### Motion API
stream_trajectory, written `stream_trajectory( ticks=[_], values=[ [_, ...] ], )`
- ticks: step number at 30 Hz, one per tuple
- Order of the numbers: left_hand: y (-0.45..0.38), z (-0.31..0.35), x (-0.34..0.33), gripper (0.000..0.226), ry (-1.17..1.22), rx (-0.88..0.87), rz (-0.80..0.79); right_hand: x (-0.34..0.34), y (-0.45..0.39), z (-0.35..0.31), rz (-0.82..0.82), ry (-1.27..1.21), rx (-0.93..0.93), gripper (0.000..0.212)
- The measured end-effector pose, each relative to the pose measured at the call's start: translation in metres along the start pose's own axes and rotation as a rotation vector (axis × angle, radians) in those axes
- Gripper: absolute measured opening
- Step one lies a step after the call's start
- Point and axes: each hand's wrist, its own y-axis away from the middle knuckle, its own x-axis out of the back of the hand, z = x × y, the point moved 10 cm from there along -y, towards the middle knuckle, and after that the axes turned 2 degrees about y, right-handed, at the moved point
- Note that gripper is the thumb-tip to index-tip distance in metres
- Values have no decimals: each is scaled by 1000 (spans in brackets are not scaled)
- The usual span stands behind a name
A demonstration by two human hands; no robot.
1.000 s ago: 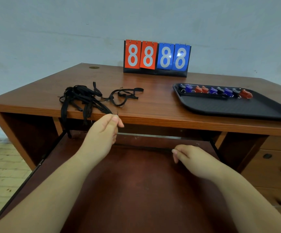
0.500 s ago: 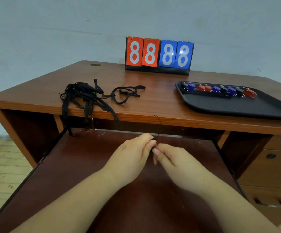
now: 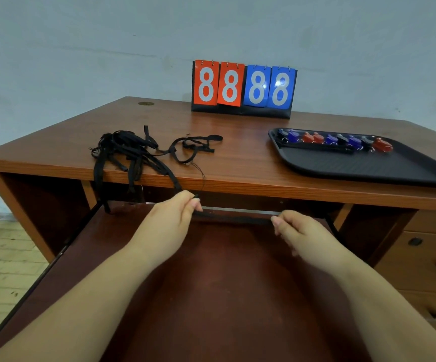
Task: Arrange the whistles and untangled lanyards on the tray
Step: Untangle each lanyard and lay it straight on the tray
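Observation:
A tangle of black lanyards [image 3: 133,152] lies on the left of the wooden desk [image 3: 237,158], with several straps hanging over its front edge. One black lanyard strap [image 3: 233,218] is stretched level between my hands, just below the desk's edge. My left hand [image 3: 171,220] pinches its left part, and from there the strap runs up to the tangle. My right hand [image 3: 299,231] pinches its right end. A black tray [image 3: 368,168] sits on the right of the desk with a row of red, blue and black whistles [image 3: 334,141] along its far side.
A flip scoreboard [image 3: 243,90] showing 8888 stands at the back of the desk. A pull-out shelf [image 3: 211,296] extends under my arms. Drawers [image 3: 425,257] are at the lower right, and tiled floor [image 3: 0,257] shows at the left.
My hands, which met over the shelf half a second ago, have moved apart, and a length of black lanyard is now stretched between them. Earlier still, my left hand was at the tangle's hanging strap.

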Motion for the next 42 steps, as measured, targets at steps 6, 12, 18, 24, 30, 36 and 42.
stream_trajectory(
  ticks=[6, 12, 18, 24, 30, 36, 42],
  values=[
    [3, 1, -17, 25, -10, -17, -81, 23, 1, 5, 269, -605, -40, 13],
    [9, 8, -39, 24, -6, -53, -194, 12, 5, -2, 205, -1204, -122, 17],
    [18, 18, -57, 22, 43, -84, -277, 2, 7, -8, 165, -1380, -167, 15],
    [16, 24, -40, 24, 367, -17, -113, -4, 10, -6, 255, -1186, -168, 21],
    [18, 19, -41, 23, 805, 165, -61, -24, 12, -23, 121, -1115, -143, 20],
    [21, 16, -51, 12, 1051, 258, -82, -30, 19, -33, 72, -1062, -111, 15],
    [21, 18, -53, 17, 1102, 256, -110, -34, 21, -33, 58, -1026, -127, 12]
  ],
)
